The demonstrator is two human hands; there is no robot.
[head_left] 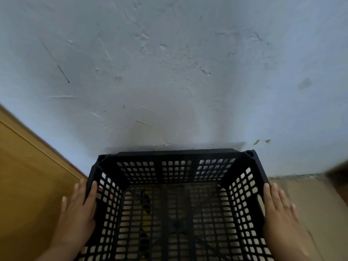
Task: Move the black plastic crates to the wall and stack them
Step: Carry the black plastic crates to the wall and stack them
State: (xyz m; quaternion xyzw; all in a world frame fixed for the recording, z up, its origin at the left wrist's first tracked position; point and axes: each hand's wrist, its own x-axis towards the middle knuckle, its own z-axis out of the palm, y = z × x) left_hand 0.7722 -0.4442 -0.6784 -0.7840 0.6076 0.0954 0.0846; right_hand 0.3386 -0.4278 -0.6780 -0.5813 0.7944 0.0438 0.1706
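Head view: one black crate (177, 170), open top up, is sitting with its far side close against the pale wall (169, 72), between a wooden panel (28, 176) and beige floor (305, 194). Left hand (79, 210) is clasping the left rim, thumb inside and fingers outside. Right hand (280, 213) is pressing flat on the right side, fingers straight, likely squaring the crate to the wall. Whether another crate is lying beneath is unclear.

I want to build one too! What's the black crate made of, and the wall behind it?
The crate looks like moulded plastic, matte black: thin grid walls with neat, even holes and a solid rim. The wall seems to be painted plaster, pale and dull, with rough trowel marks and scuffs.
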